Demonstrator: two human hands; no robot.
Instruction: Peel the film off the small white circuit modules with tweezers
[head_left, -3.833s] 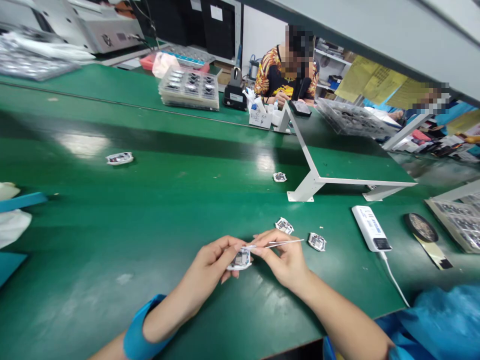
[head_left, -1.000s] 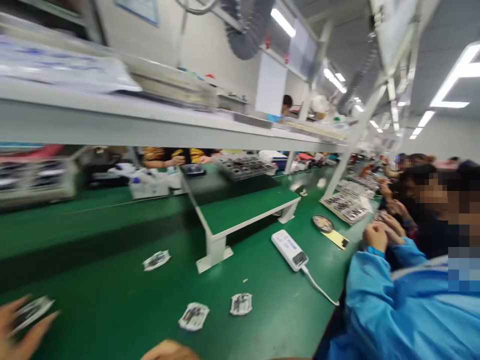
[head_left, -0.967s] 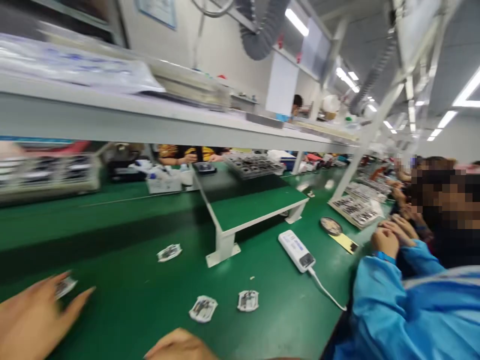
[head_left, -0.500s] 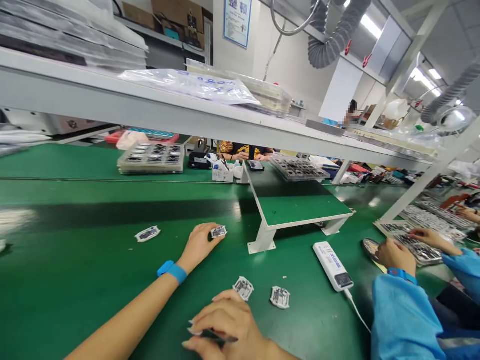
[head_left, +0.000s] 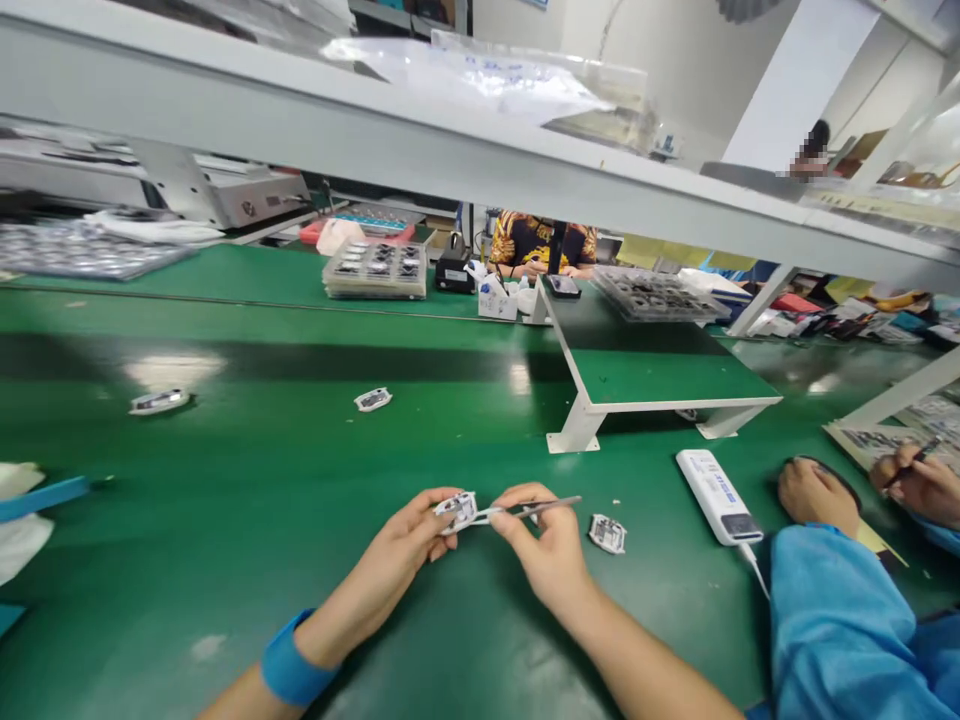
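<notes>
One small casing [head_left: 457, 511] was held above the near part of the green bench [head_left: 450, 640], roughly midway across the view; it had a pale, angular rim around an open inside crowded with silvery and dark parts too small to tell, and it sat tilted. The left hand [head_left: 405, 535] pinched it by its left side, thumb and fingers drawn close together. The right hand [head_left: 551, 550] was closed on one pair of tweezers [head_left: 561, 503], whose pale prongs reached the casing's right edge; whether they touched it could not be told. Three similar casings lay loose on the bench: one just right of the right hand [head_left: 607, 534], one beyond the left hand [head_left: 373, 400] and one farther left [head_left: 160, 402]. One white device [head_left: 720, 497] with a cable rested right of the nearest loose casing, and behind it stood one low stand [head_left: 682, 365], bearing one clear tray [head_left: 656, 294] and one small dark device [head_left: 564, 287]. At the right edge were a co-worker's two hands, one over a dark disc [head_left: 838, 474], the other gripping a dark, thin tool [head_left: 913, 464].
</notes>
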